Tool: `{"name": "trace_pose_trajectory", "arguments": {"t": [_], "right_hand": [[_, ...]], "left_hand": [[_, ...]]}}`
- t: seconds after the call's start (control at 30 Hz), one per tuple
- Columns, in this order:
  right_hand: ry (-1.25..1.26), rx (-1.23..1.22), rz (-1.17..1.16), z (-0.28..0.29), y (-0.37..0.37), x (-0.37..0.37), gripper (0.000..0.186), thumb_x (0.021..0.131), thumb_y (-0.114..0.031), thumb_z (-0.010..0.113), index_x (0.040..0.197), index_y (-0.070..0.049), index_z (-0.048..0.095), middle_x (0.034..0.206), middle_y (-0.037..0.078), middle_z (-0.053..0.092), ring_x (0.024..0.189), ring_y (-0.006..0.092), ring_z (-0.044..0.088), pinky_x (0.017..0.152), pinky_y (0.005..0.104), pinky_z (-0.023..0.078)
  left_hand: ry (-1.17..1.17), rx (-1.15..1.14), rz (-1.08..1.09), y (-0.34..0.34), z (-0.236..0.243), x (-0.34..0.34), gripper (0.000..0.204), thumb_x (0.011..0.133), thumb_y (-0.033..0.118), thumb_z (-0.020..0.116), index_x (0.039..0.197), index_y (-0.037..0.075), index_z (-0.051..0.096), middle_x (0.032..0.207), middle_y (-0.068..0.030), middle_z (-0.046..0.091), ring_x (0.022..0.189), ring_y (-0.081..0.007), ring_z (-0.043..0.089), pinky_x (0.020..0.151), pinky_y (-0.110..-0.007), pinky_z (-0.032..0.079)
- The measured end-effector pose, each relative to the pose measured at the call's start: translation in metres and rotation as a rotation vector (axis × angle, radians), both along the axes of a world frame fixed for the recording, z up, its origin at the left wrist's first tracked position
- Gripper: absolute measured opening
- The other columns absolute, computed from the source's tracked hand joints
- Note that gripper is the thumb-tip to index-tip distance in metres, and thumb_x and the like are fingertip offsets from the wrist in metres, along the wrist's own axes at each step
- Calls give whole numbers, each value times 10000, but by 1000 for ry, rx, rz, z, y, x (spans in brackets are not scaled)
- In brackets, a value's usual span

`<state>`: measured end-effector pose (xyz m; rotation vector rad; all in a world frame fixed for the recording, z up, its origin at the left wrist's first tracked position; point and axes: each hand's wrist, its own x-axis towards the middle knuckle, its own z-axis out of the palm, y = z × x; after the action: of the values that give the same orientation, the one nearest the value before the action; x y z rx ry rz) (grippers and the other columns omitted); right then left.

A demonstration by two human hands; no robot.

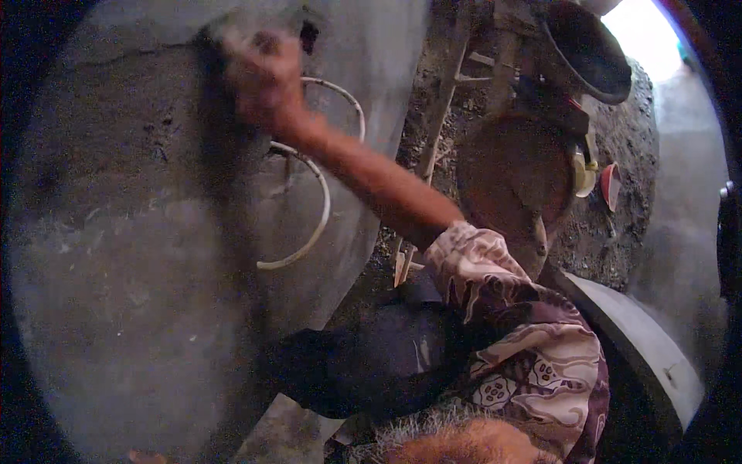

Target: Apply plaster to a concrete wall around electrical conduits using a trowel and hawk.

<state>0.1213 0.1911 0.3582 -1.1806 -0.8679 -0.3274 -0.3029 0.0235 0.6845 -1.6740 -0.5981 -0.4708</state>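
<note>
My right hand (267, 77) is raised against the grey plastered wall (154, 263), in a patterned short sleeve with the bare forearm stretched out. Motion blurs it, but the fingers look curled into a grip. A pale smear at the fingertips may be something held; its kind cannot be made out. Beside the hand, a dark hole and a crack mark the wall. Two white curved conduits (318, 209) stick out of the wall, one just below the hand and one partly behind the wrist. My left hand is not plainly seen; a small brownish patch shows at the bottom left edge.
To the right, a round pan (514, 166) holds brown material, with a wooden handle (539, 236) at its edge. Beyond it are a black bucket (591, 50), a yellow piece (583, 174) and a red dish (610, 188). Wooden strips (444, 116) lie along the rubble-strewn ground.
</note>
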Motion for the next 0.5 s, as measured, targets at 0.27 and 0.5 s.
{"name": "trace_pose_trajectory", "arguments": {"t": [0.27, 0.5], "right_hand": [[348, -62, 107, -15, -52, -8, 510, 766, -191, 706, 1247, -97, 566, 978, 156, 585, 900, 280, 558, 785, 383, 470], [832, -200, 198, -108, 19, 65, 458, 834, -319, 574, 1175, -14, 577, 1032, 216, 644, 916, 359, 625, 810, 408, 492]], "left_hand": [[-70, -102, 31, -4, -6, 14, 552, 952, 451, 432, 1301, 24, 417, 1430, -284, 284, 1263, -451, 335, 989, -594, 265], [-62, -64, 60, -9, -10, 15, 569, 947, 467, 431, 1307, 27, 409, 1422, -277, 297, 1260, -467, 336, 980, -609, 274]]}}
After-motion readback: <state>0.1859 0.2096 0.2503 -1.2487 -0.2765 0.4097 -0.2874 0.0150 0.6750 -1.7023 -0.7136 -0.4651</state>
